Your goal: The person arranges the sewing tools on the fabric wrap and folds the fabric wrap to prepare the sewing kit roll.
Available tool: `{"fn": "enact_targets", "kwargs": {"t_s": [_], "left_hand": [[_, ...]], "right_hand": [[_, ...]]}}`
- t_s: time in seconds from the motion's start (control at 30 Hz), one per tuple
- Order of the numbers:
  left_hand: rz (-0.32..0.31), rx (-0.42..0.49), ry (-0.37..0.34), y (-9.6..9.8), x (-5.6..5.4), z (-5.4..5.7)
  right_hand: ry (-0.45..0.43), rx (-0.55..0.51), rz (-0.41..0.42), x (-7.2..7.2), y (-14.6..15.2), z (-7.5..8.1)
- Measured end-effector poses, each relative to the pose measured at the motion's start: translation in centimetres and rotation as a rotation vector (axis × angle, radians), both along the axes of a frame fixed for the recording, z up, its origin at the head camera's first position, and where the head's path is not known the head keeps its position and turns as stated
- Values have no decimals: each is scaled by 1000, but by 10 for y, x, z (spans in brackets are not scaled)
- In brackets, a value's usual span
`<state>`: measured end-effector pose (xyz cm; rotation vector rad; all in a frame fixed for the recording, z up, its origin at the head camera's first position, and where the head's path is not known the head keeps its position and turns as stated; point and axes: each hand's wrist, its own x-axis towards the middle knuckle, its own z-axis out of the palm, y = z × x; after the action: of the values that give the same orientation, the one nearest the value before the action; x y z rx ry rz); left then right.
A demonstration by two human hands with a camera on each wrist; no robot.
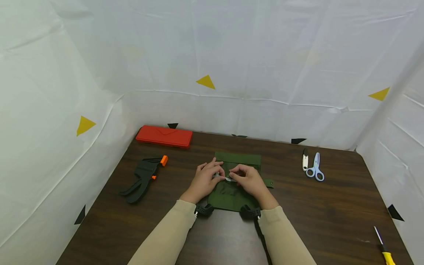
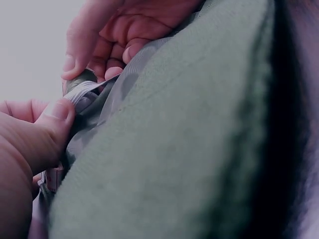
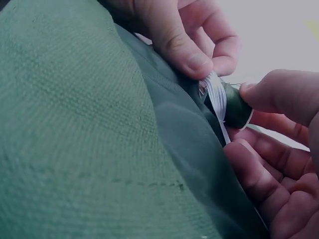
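Observation:
A green fabric pouch lies unfolded on the table under both hands, with a snap tab out to its right. Across its inside runs a white elastic band. Between thumb and finger, my left hand pinches the band. A small spool of dark green thread sits at the band, partly behind it. My right hand holds this spool, its thumb on the thread and other fingers curled below. Whether the spool is fully under the elastic cannot be seen.
Left of the pouch lies a black and orange bar clamp, with a red case behind it. To the right are blue scissors and a small white tool with a black end. A yellow-handled screwdriver lies front right.

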<state>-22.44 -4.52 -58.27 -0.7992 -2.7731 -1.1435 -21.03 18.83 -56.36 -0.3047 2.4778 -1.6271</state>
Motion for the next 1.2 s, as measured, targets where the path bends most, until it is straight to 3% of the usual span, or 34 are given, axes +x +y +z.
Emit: {"fn": "enact_targets", "kwargs": {"t_s": [0.33,0.7,0.9,1.2], "left_hand": [[4,-7,4,2,0,0],[52,-37,-6,5,1,2],[34,-73,0,5,0,2],[42,-156,-3,6,0,1]], "right_hand": [[36,34,49,0,2,0],[151,201,99,0,-5,-2],[138,283,15,1,-11,-2],[91,247,-60,4,-15,-1]]}}
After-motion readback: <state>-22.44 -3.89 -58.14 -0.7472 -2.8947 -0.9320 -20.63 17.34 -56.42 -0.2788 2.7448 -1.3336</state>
